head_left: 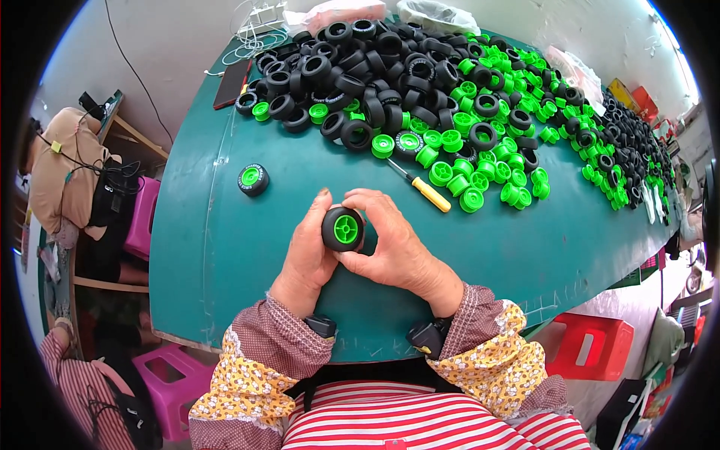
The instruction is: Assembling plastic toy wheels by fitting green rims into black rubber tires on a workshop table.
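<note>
Centrally, a small toy wheel (343, 229), a matte black rubber tyre around a glossy green plastic hub, sits above the teal table (225, 247). The left hand (307, 255) and right hand (394, 247) both clamp it, fingers curled around its rim from either side. Beyond lie heaps of round black tyres (360, 67) and ribbed green hubs (480, 172), a yellow-handled screwdriver (424, 189) and one finished wheel (253, 179), well apart.
</note>
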A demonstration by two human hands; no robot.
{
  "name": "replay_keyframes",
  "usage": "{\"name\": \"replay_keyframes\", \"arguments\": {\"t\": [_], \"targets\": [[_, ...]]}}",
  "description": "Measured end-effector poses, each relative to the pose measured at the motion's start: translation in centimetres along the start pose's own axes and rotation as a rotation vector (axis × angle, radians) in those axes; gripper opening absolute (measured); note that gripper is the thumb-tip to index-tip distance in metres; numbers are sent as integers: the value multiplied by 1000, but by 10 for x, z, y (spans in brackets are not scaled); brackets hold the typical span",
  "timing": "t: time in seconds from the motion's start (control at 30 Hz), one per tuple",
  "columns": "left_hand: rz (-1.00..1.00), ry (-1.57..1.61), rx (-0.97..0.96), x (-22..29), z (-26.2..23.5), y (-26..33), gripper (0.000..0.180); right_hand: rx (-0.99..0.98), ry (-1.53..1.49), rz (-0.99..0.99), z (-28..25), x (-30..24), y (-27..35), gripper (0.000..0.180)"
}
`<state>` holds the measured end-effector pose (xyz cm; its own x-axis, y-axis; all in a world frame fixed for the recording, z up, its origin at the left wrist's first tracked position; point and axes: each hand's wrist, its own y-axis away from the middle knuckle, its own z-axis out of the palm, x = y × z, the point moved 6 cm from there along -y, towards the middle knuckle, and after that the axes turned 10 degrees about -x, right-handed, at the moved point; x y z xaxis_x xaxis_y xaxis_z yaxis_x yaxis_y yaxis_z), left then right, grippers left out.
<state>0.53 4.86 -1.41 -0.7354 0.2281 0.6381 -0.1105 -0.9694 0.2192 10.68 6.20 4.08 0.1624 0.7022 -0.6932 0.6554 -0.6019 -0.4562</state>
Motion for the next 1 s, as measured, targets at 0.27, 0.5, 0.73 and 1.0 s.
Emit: {"name": "replay_keyframes", "arguments": {"t": [0.27, 0.5, 0.73, 1.0], "targets": [[160, -144, 45, 7, -12, 5, 18, 21, -28, 70, 6, -1, 2, 60], [461, -1072, -54, 21, 13, 9, 23, -6, -54, 31, 1, 1, 2, 57], [-26, -25, -141, -6, 0, -3, 35, -34, -65, 73, -2, 4, 1, 55], [-97, 12, -78, -4, 4, -1, 32, -86, 34, 33, 4, 3, 1, 55]]}}
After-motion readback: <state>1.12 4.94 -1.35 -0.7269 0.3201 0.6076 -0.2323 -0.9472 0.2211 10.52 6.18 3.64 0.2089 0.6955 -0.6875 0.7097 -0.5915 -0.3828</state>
